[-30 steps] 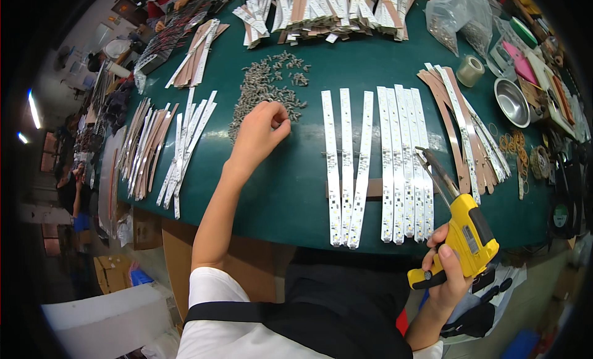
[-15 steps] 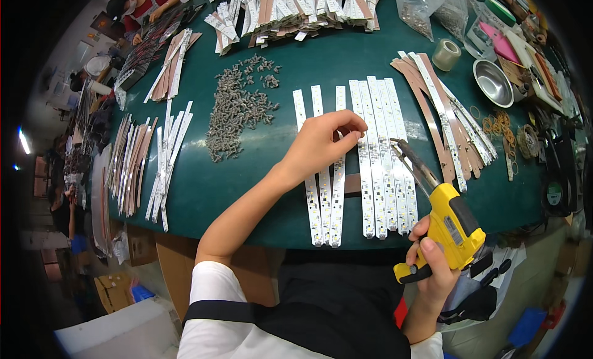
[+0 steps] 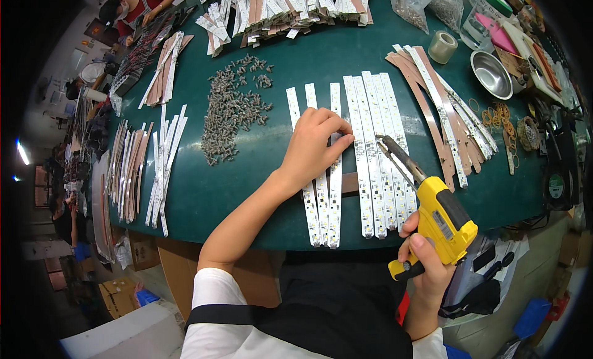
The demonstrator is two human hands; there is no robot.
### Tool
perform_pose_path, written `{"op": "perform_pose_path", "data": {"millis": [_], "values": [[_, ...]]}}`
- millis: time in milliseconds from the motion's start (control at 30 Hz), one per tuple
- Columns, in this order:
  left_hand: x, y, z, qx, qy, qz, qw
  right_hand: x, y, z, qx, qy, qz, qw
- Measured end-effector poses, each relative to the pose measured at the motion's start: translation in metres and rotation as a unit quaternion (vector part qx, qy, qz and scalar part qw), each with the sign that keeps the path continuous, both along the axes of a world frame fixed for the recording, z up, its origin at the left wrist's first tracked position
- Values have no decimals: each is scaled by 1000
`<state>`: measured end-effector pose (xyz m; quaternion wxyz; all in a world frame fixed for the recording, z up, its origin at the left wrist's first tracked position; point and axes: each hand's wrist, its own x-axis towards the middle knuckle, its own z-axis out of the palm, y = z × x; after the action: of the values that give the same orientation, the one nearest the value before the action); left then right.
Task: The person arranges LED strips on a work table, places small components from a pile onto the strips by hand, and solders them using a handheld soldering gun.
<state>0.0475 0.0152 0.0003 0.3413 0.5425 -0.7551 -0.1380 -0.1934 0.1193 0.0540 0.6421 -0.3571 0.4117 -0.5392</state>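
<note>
Strips (image 3: pixel 361 174) lie at the pile's (image 3: pixel 231 112) four o'clock, seemingly rowed for reach, the left hand (image 3: pixel 316 140) curled above, whether pinching I cannot tell, the right hand (image 3: pixel 428 260) clamped round the gun (image 3: pixel 446 214), presumably to steady it.

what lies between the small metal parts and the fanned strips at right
Head view: three white strips, the left hand over them, then a tighter row of white strips with the yellow tool's tip over it.

Left grip (image 3: pixel 316 143) over white LED strips (image 3: pixel 322 204) — yellow soldering gun (image 3: pixel 441 220) in right grip (image 3: pixel 432 269).
</note>
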Motion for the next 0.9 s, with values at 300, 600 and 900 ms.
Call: {"op": "perform_pose_path", "data": {"millis": [300,600,900], "values": [[-1,1,0,13,3,10,1000,5,0,3,15,16,-11,1000],[-2,1,0,-30,-33,6,999,4,1,-1,11,-6,0,1000],[-3,0,-1,-65,-70,-3,995,5,0,1,10,-11,8,1000]]}}
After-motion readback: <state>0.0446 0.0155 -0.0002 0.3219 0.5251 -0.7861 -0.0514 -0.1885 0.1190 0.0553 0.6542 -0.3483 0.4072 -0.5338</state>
